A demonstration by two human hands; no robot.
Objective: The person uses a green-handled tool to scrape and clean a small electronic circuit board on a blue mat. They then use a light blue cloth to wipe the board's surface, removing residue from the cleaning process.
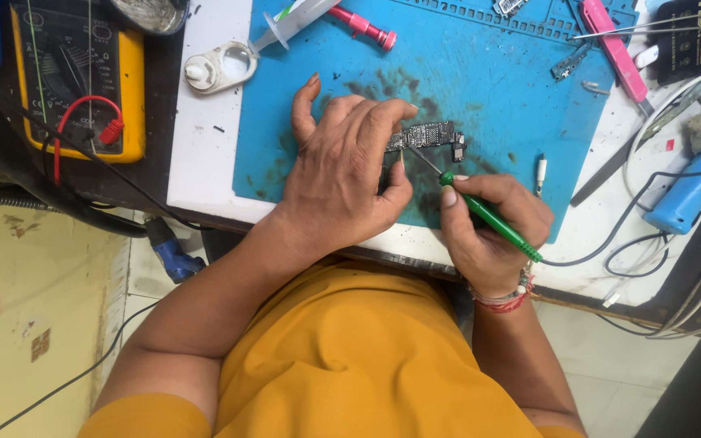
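A small circuit board (pixel 432 135) lies on the blue work mat (pixel 488 73). My left hand (pixel 342 174) rests over the board's left end, fingertips pinching it down against the mat. My right hand (pixel 492 231) grips a green-handled screwdriver (pixel 488 215) like a pen. Its thin metal tip points up and left and meets the board's lower edge beside my left thumb. The mat is stained dark around the board.
A yellow multimeter (pixel 75 81) with red and black leads sits at the left. A syringe (pixel 310 16) and a round white loupe (pixel 221 66) lie near the mat's top left. A pink tool (pixel 614 53), tweezers (pixel 651 31) and a blue handheld tool (pixel 691 191) with cables lie at the right.
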